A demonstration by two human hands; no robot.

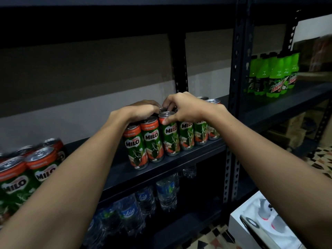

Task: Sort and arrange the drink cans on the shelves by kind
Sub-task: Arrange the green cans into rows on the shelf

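Nearest us, at the lower left of the frame, a loose cluster of Milo cans (27, 169) waits on the same dark shelf (179, 157), apart from the main group. Moving inward to the centre, a front row of Milo cans (170, 135) stands upright along the shelf edge, side by side and touching, with more rows behind.

Our left hand (142, 110) lies palm down over the tops on the left of that group, fingers curled over the far rims, so we judge it to be steadying them. Our right hand (183, 108) is narrowed to a pinch: the thumb presses the orange band of the third can (169, 136), the fingers curl over tops behind it (what exactly they hold there we cannot tell).

These are slim, tall cans, rigid if full, smooth and likely slippery, and tippy when nudged. We would take each by the upper wall just under the rim, not squeeze mid-body.

Farther off, at the upper right, green Mountain Dew bottles (274, 76) stand on the neighbouring rack; water bottles (143, 202) sit below.
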